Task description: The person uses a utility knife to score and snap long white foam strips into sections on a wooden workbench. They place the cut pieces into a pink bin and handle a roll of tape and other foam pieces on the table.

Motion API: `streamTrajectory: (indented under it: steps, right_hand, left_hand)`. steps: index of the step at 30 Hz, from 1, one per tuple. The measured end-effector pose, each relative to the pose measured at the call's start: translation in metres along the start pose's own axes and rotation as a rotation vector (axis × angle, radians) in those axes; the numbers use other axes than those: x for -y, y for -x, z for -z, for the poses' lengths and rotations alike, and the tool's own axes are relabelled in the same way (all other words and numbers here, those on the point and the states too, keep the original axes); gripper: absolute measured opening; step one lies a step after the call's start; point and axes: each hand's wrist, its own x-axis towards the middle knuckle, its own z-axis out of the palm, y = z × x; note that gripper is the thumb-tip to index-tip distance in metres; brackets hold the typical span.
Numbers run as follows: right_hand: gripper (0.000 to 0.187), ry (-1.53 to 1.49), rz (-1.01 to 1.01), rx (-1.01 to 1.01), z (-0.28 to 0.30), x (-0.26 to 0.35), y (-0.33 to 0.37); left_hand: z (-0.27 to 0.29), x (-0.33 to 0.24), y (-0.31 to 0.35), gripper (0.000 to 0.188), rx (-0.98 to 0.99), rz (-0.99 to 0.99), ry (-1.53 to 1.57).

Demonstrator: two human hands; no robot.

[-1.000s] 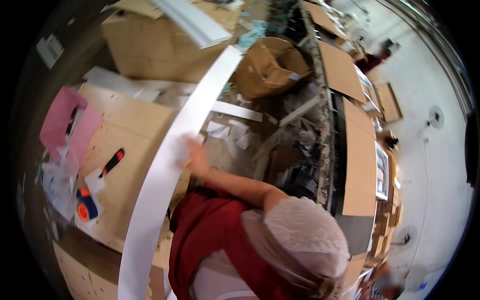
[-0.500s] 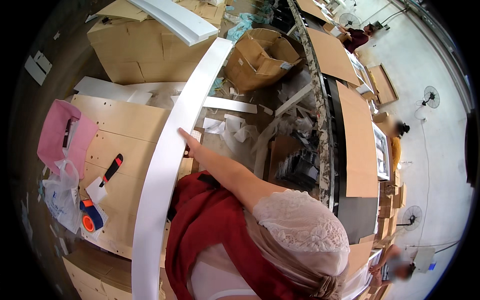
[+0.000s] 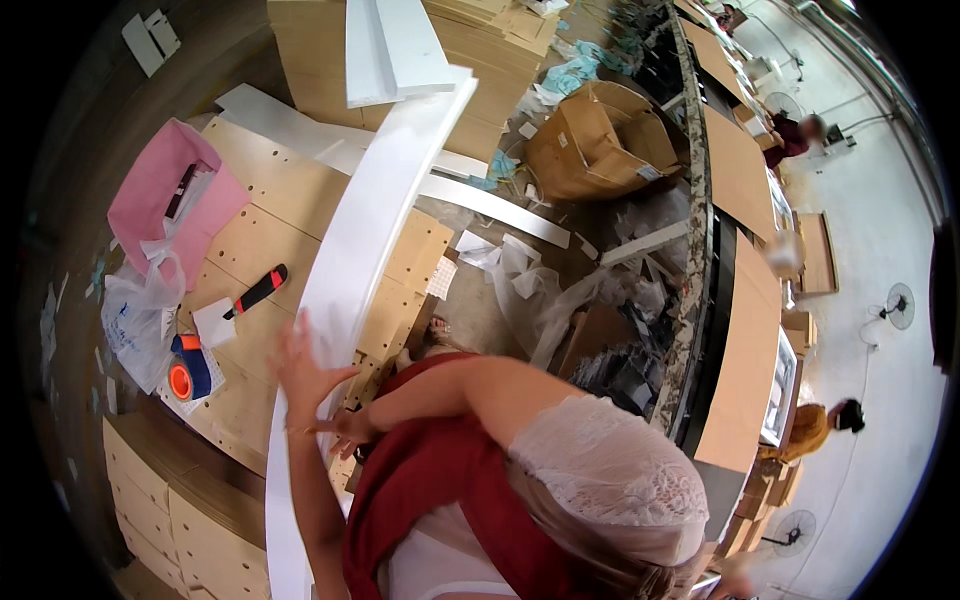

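A left hand spreads open over a long white board along the right edge of the worktop, apparently steadying it, with the right hand close by, grip unclear; shifting it likely calls for both hands.

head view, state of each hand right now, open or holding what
Left hand: open, fingers spread over the white board.
Right hand: close to the left hand; open or closed cannot be told.
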Motion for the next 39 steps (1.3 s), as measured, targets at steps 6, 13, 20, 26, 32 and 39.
streamTrajectory:
  steps: [6,13,20,26,32,39]
  right_hand:
    - [0.057,0.524,-0.005,0.273,0.046,0.030,0.022]
    - [0.028,0.577,0.879,-0.824,0.252,0.220,0.174]
    - [0.093,0.518,0.782,-1.286,0.386,0.333,0.197]
    - [0.100,0.496,0.596,-0.637,0.452,0.333,0.159]
    - [0.093,0.155,0.564,-0.439,0.421,0.334,0.196]
    - [0.080,-0.483,0.881,-0.287,0.446,0.319,0.136]
  left_hand:
    - [-0.074,0.007,-0.003,0.097,-0.018,0.083,-0.209]
    - [-0.078,0.068,0.068,0.085,-0.102,0.002,-0.227]
    - [-0.105,0.058,0.048,0.085,-0.142,0.131,-0.295]
    - [-0.099,-0.001,-0.017,0.105,-0.092,0.117,-0.365]
    - [-0.087,-0.024,-0.036,0.105,0.014,0.184,-0.391]
    - [-0.101,-0.014,-0.052,0.109,0.047,0.195,-0.479]
